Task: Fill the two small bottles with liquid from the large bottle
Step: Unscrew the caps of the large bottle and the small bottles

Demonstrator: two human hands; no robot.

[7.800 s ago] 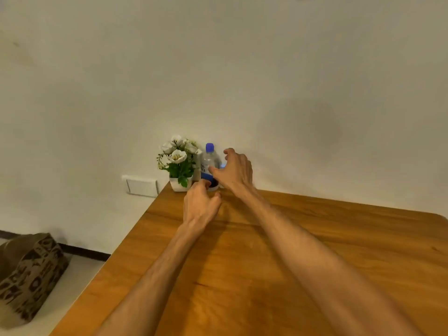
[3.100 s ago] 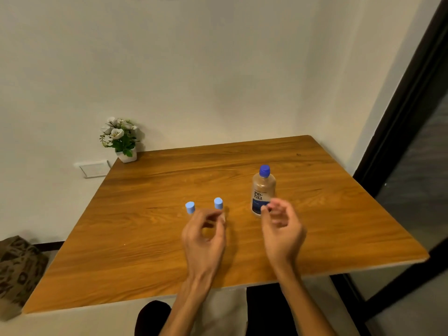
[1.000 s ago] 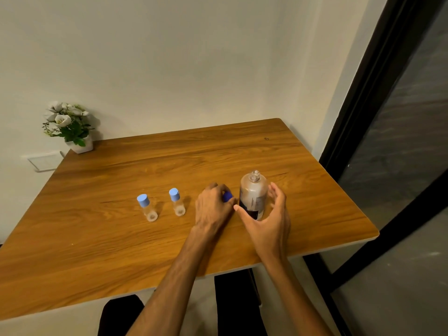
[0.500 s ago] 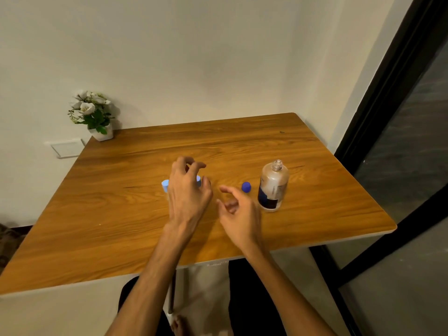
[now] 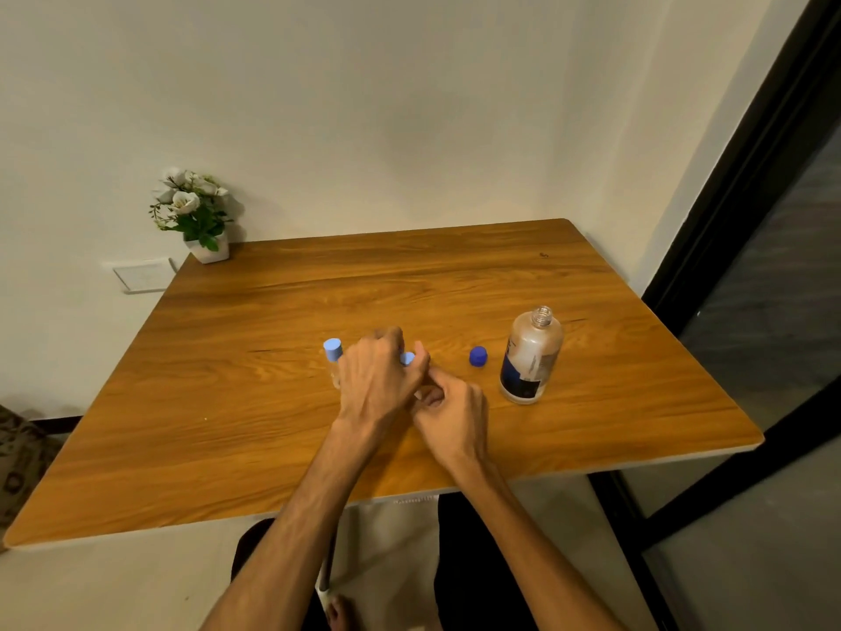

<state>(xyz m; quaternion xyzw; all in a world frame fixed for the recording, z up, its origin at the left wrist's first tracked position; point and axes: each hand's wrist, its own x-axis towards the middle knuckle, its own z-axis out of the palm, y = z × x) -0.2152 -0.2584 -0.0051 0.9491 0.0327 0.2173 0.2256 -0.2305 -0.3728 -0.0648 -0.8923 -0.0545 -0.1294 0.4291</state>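
The large bottle (image 5: 530,355) stands uncapped on the wooden table (image 5: 255,403), right of my hands, with its dark blue cap (image 5: 478,356) lying beside it. One small clear bottle with a light blue cap (image 5: 333,355) stands left of my left hand. The second small bottle (image 5: 407,358) shows only its light blue cap between my fingers. My left hand (image 5: 377,380) curls around that cap. My right hand (image 5: 453,414) is closed low beside it, where the bottle's body is hidden.
A small white pot of artificial flowers (image 5: 198,216) sits at the table's far left corner against the wall. A wall socket plate (image 5: 141,275) is left of it. A dark door frame (image 5: 737,198) runs down the right side. A patterned bag (image 5: 18,457) lies on the floor at left.
Both hands have closed in on the right-hand small bottle; half a second ago they hovered open above it. The large bottle and its cap have not moved.
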